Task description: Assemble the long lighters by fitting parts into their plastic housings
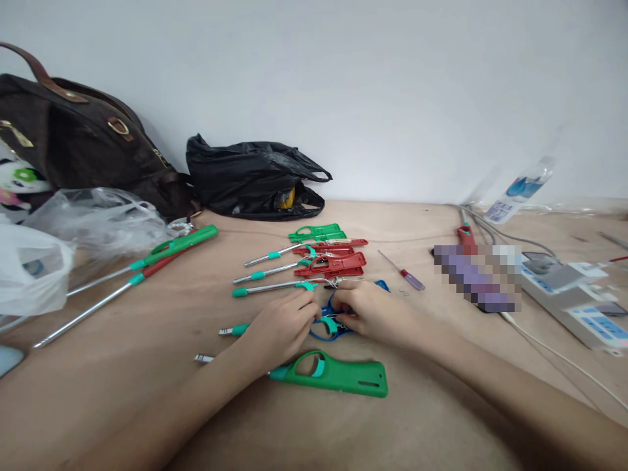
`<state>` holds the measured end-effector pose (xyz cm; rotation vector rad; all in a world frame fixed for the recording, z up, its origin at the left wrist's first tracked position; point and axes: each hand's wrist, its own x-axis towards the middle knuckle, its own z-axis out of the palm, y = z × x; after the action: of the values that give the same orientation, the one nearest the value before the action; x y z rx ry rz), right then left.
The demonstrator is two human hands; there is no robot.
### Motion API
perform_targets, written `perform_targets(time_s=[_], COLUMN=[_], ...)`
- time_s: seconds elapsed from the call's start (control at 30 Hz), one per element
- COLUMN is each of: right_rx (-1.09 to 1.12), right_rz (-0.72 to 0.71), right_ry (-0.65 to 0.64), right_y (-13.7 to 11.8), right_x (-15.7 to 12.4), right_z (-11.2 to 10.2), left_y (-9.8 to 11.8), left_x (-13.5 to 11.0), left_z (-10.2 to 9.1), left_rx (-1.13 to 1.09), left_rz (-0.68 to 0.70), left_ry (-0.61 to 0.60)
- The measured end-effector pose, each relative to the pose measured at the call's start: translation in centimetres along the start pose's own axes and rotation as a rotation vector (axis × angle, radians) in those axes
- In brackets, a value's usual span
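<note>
Two blue lighter handle halves with teal triggers lie between my hands; one blue handle (332,335) shows a ring-shaped guard and exposed inner parts. My left hand (284,320) is closed at its left side, fingertips hidden from me. On the right, my right hand (375,311) pinches the blue handle's inner parts. Just beyond are opened red lighter handles (338,265) with silver barrels, teal tips and thin wires, plus a green handle shell (324,233). Nearest me rests a whole green lighter (343,376), its barrel partly under my left forearm.
A purple screwdriver (411,279) lies beyond my right hand. Far right are a white power strip (579,307), cables and a tilted bottle (523,190). At left, two long lighters (171,248) lie beside plastic bags (98,219). A black bag (245,176) and backpack (93,144) stand behind.
</note>
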<state>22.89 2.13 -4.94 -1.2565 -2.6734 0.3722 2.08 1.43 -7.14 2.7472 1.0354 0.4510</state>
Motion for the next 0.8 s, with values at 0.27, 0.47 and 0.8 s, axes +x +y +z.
perform_targets(time_s=[0.27, 0.47, 0.8], right_rx=[-0.247, -0.284, -0.173], right_rz=[0.016, 0.036, -0.06], right_ry=[-0.025, -0.05, 0.003], right_y=[-1.2, -2.4, -0.8], right_x=[1.5, 1.7, 1.3], right_z=[0.9, 0.4, 1.1], left_y=[-0.2, -0.2, 0.0], left_x=[0.0, -0.1, 0.1], left_z=[0.2, 0.3, 0.1], left_rx=[0.07, 0.056, 0.018], left_rz=[0.041, 0.05, 0.015], left_ry=[0.019, 0.042, 0.039])
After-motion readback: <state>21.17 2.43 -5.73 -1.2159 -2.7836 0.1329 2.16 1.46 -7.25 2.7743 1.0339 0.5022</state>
